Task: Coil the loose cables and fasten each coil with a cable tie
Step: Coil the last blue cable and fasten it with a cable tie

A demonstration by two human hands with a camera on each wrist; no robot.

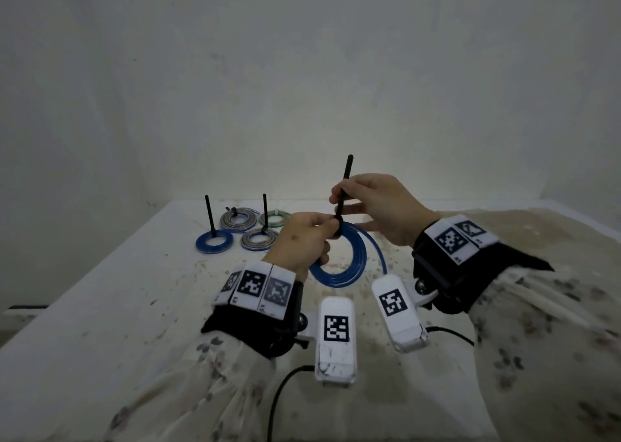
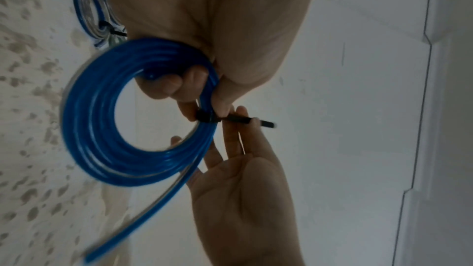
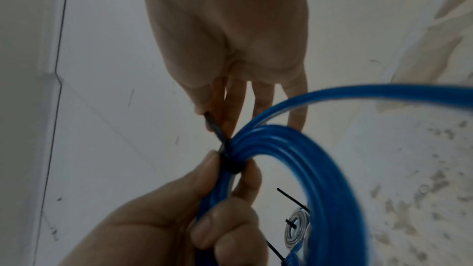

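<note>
Four tied coils (image 1: 235, 231) lie on the desk (image 1: 100, 307) beyond the grip, while the left hand (image 1: 299, 240) pinches the blue coil (image 1: 339, 263) at its black cable tie (image 1: 343, 189), whose tail the right hand (image 1: 379, 206) pinches just above, probably cinching it.

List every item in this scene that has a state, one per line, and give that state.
Blue cable coil: coiled, held above the table, one end trailing loose.
Black cable tie: looped round the coil, tail sticking up.
Left hand: grips the coil at the tie.
Right hand: pinches the tie's tail.
Four finished coils: lying flat, tied.
</note>
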